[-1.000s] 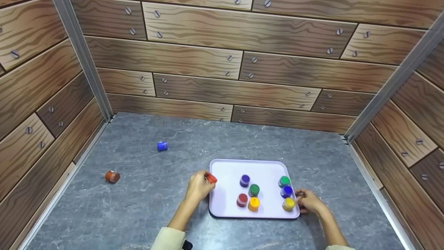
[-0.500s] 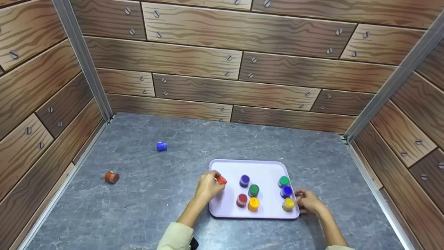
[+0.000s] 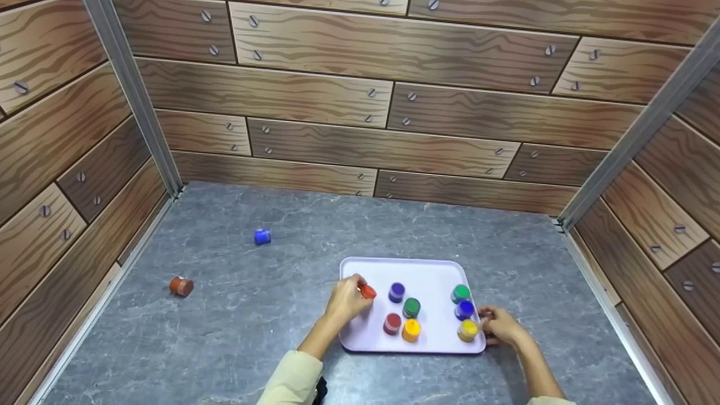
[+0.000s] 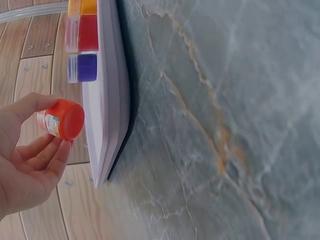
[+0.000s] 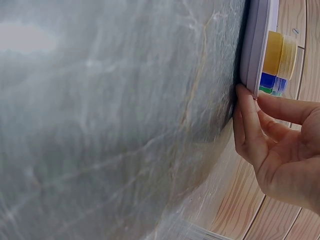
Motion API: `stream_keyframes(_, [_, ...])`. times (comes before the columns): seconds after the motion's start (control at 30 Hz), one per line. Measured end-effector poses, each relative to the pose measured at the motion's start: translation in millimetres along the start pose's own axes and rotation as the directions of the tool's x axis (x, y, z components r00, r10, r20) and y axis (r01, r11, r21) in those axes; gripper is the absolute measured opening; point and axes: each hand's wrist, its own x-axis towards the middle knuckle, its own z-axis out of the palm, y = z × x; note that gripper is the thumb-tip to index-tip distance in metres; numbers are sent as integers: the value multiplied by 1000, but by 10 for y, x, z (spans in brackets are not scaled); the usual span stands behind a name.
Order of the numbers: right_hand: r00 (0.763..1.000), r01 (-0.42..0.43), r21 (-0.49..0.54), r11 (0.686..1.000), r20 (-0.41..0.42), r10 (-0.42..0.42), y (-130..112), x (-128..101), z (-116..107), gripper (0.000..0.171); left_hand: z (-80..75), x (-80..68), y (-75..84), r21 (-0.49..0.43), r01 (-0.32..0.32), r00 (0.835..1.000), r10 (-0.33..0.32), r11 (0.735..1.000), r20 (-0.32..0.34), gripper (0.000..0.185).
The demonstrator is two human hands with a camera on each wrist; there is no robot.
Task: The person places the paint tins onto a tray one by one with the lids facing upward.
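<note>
My left hand (image 3: 344,301) pinches a small orange-red paint jar (image 4: 62,120) between thumb and fingers, over the left part of a lilac tray (image 3: 430,273). In the left wrist view the jar is tilted, its label partly showing. At the tray's right edge my right hand (image 3: 500,327) grips the rim, thumb at the top and fingers against the underside in the right wrist view. Upright on the tray are purple (image 3: 396,292), green (image 3: 412,307), red (image 3: 392,324) and orange-yellow (image 3: 411,331) jars. Along its right side stand green (image 3: 460,293), blue (image 3: 464,310) and yellow (image 3: 468,331) ones.
Two jars lie on their sides on the grey marbled tabletop (image 3: 236,337): a blue one (image 3: 262,236) towards the back and a brown-orange one (image 3: 181,287) at the far left. Wood-patterned walls (image 3: 315,101) enclose the back and both sides.
My left hand has moved right with the orange-red jar, from the tray's left edge to over its surface. The right hand has stayed at the rim.
</note>
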Motion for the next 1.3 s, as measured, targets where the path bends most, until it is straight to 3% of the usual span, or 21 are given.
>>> stream_keyframes(0.4, [1000,21,-8,1000,9,-21,-2,-5,-2,36,112,29,11,20,-15,995,13,1000,100,29])
stream_keyframes(0.9, [1000,7,-13,1000,-8,-7,-4,-8,2,34,223,39,0,-28,-34,992,37,999,121,30])
stream_keyframes(1.3, [1000,11,-1,1000,17,-11,5,-5,-9,37,234,42,1,16,-79,986,76,997,146,28])
